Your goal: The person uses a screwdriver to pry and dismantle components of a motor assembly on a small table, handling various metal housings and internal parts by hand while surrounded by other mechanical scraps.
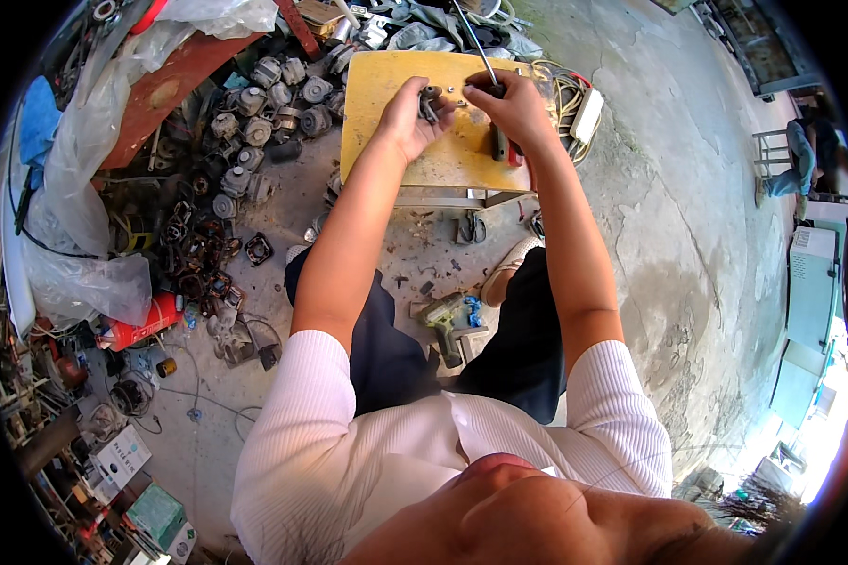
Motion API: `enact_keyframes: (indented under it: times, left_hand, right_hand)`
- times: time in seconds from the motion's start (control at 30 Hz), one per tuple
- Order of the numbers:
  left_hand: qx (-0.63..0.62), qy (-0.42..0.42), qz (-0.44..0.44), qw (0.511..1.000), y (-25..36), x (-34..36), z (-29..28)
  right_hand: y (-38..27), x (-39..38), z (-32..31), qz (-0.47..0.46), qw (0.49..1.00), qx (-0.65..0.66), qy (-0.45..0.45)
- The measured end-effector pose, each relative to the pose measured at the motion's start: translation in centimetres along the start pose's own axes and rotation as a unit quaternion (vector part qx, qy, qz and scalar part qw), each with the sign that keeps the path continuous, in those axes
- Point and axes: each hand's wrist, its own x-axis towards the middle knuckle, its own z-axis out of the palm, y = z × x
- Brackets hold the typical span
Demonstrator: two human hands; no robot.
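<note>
My left hand [411,121] is over the yellow tabletop [372,80], fingers curled round a small dark metal part [430,102]. Close by on the right, my right hand [513,108] is closed on a long screwdriver, its thin metal shaft [478,42] pointing away past the far table edge. The thumb and forefinger are nearly together; whether they also pinch something small, I cannot make out. Below that palm, a black handle [497,143] and a red grip [515,155] show at the table. Small nuts [451,90] lie on the board between my hands.
Several grey motor housings [254,102] are heaped left of the table. Coiled cable and a white power strip [587,115] sit at its right edge. A green cordless drill [443,325] rests between my feet. Far right, another person [801,155] is beside a metal stool [773,151].
</note>
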Motion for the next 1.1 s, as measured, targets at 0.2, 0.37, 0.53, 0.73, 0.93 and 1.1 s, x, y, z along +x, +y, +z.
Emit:
enact_keyframes:
  times: [0.2,0.37,0.53,0.73,0.93,1.1]
  left_hand:
    - [-0.335,-0.145,-0.127,0.922,1.1,1.3,-4.1]
    - [-0.277,-0.056,-0.059,0.957,1.9,0.1,-4.2]
    - [-0.259,-0.020,-0.039,0.965,2.0,-0.8,-4.4]
    - [-0.212,0.039,-0.026,0.976,2.5,-2.4,-3.3]
    - [-0.231,0.009,-0.038,0.972,2.1,-1.4,-4.2]
    - [-0.219,0.019,-0.045,0.975,2.1,-1.3,-4.3]
  right_hand:
    - [-0.1,0.8,1.4,-0.017,0.990,-0.139,0.014]
    - [1.3,0.7,2.8,-0.039,0.946,-0.320,0.001]
    - [0.8,1.2,3.8,-0.016,0.943,-0.333,0.004]
    - [-1.2,1.2,3.7,-0.004,0.969,-0.247,-0.012]
    - [-1.3,2.2,4.4,0.001,0.991,-0.133,0.007]
    - [1.0,2.9,5.4,0.007,0.954,-0.292,0.064]
